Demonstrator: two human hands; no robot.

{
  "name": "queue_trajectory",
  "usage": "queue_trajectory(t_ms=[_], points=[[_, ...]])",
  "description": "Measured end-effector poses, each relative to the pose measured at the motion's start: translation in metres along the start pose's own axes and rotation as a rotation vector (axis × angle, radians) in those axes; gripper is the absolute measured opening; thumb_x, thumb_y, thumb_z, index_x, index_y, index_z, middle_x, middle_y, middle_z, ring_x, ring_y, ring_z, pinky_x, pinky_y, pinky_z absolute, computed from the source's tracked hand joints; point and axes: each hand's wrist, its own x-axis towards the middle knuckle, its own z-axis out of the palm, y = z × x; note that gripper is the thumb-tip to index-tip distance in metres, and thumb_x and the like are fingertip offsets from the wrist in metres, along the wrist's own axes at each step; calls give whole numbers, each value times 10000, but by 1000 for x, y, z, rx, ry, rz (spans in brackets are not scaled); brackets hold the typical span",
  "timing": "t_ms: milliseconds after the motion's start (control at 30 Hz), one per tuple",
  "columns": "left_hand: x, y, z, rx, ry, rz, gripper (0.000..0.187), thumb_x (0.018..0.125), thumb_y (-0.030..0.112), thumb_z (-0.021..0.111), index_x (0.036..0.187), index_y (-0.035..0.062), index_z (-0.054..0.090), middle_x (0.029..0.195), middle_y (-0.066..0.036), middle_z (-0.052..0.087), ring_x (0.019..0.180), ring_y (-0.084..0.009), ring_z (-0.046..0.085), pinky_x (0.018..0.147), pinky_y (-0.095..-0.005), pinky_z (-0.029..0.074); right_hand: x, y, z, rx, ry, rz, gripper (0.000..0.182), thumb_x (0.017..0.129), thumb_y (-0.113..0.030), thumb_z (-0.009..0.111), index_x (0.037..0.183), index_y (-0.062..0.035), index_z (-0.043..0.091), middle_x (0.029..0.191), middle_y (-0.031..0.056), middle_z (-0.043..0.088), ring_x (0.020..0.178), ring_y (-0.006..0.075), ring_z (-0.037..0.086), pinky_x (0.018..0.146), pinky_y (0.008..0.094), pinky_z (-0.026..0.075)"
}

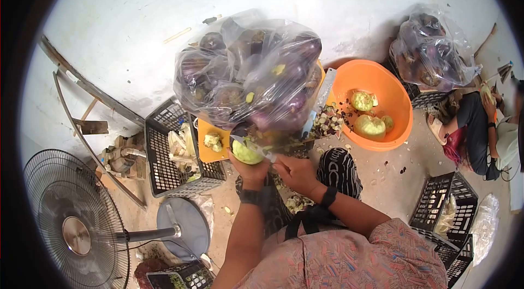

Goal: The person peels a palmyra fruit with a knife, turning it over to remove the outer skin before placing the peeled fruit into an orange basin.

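My left hand (250,171) is wrapped round a pale green, partly peeled eggplant (246,151) with some dark skin at its top. The handle of a knife (254,147) is in my right hand (295,175), and its blade lies against the eggplant. Just beyond my hands, a big clear plastic bag (248,70) holds several purple eggplants. A peeled piece (213,141) rests on the orange board (206,153) to the left. A wide blade (326,89) stands beside the bag on its right.
An orange basin (401,108) holds peeled eggplants. Black crates (158,166) stand left and right (446,201). A fan (76,234) is at the lower left. Another eggplant bag (434,51) sits at the upper right, near a seated person (475,128). Peelings litter the floor.
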Motion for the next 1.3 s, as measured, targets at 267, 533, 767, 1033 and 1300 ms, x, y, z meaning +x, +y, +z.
queue_trajectory(t_ms=[267,533,767,1033,1300], points=[[-4,-2,5,-42,-12,-4,692,880,649,410,1274,97,551,1215,-131,591,1067,-357,557,919,-518,487,-8,-4,1,32,4,17,175,895,-182,643,1026,-67,653,763,122,648,647,317,637,568,368,490],[-3,-2,-2,-18,-114,-1,676,895,637,410,1281,98,541,1214,-132,595,1073,-364,561,940,-540,477,-3,-7,7,3,2,18,261,897,-191,644,1129,-70,652,795,127,666,682,328,650,590,371,505],[4,-2,-14,41,-119,82,629,931,608,378,1287,111,526,1225,-123,599,1095,-338,566,964,-566,456,11,-8,18,11,40,2,317,891,-190,648,1178,-55,646,828,163,673,722,350,655,617,391,512],[-7,-2,4,-29,-156,2,627,928,614,383,1280,121,547,1218,-112,606,1099,-324,567,971,-534,458,-7,-4,4,26,8,56,282,893,-204,643,1145,-78,648,789,145,665,691,345,650,596,407,505],[4,-4,-14,-12,-141,18,656,935,623,349,1295,108,534,1208,-126,612,1081,-350,576,954,-526,471,2,-9,2,6,-6,94,236,907,-255,620,1109,-140,660,758,148,653,668,367,632,573,436,492]])
